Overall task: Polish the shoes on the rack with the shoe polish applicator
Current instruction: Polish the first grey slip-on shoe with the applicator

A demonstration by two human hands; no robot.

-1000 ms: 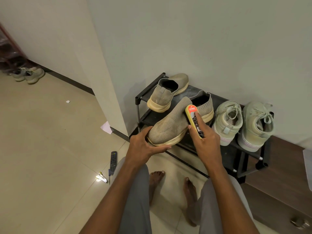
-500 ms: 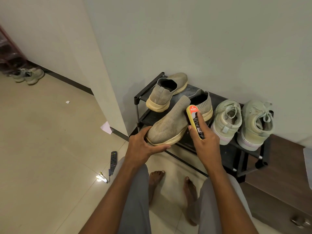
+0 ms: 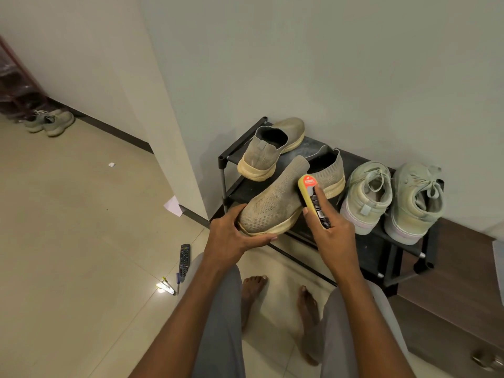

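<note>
The left hand (image 3: 234, 236) grips the toe of a tan knit slip-on shoe with a cream sole (image 3: 281, 203), tilted over the front edge of the black metal shoe rack (image 3: 403, 249). The right hand (image 3: 331, 236) holds a yellow sponge-edged shoe polish applicator with an orange label (image 3: 309, 193), forefinger along its back, sponge against the shoe's side. Its matching slip-on (image 3: 268, 151) sits behind on the rack, two pale green lace-up sneakers (image 3: 392, 200) to the right.

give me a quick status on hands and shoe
Left hand grips slip-on shoe toe. Right hand holds applicator against its side. Nothing in the way.

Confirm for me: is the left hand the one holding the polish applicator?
No, the right hand grips the applicator; the left hand holds the knit shoe by its toe.
</note>
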